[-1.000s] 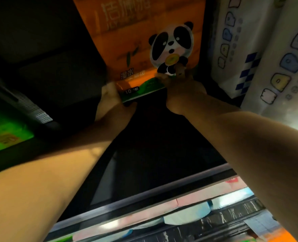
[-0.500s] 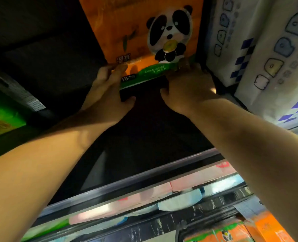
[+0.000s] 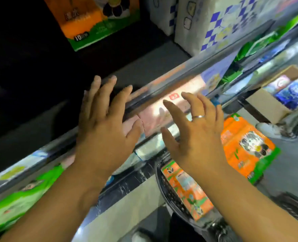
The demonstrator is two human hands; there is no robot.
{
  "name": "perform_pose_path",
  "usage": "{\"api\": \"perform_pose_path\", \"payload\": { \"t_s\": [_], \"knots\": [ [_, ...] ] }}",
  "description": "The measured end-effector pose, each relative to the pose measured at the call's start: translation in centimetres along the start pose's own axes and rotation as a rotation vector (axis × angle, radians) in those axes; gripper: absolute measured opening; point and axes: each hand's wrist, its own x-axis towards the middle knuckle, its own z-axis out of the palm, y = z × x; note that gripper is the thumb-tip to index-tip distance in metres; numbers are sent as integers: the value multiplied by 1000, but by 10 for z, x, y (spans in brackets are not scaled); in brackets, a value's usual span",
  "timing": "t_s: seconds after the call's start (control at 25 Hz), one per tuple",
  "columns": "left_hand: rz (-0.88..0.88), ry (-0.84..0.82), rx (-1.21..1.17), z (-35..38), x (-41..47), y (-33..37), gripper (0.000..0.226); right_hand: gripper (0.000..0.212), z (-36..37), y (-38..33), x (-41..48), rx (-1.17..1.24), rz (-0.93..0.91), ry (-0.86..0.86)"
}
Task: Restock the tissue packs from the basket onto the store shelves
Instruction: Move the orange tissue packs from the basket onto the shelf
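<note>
Nearest, 2 bare forearms are stretched forward. The left hand (image 3: 103, 130) is held flat, palm down, its grip apart and empty. The right hand (image 3: 195, 137) is spread likewise, nothing clasped, a ring (image 3: 198, 117) worn. Below, orange tissue packs (image 3: 188, 191) are seen in the basket (image 3: 169, 193), partly hidden by the right arm. Farther, the blurred shelf edge (image 3: 162, 88) is crossed; beyond, an orange panda pack (image 3: 92, 20) is stood on the shelf, its top cut off.
</note>
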Motion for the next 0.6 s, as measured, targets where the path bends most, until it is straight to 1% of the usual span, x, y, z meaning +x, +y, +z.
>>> {"api": "perform_pose_path", "payload": {
  "t_s": [0.08,0.12,0.2,0.32,0.48,0.6],
  "knots": [
    [29,-15,-58,8,-34,19,59,56,0,11,-55,-85,67,-93],
    [40,-50,-96,15,-53,29,58,57,1,17,-81,-126,103,-125],
    [72,-127,-140,34,-87,43,57,56,6,31,-121,-168,169,-156],
    [165,-239,-155,85,-135,58,54,55,25,63,-170,-223,266,-206],
    [58,-530,-135,166,-179,68,67,59,78,118,-219,-301,385,-406],
    [-43,-687,-127,220,-203,73,68,66,120,157,-234,-313,434,-572]
  ]
}}
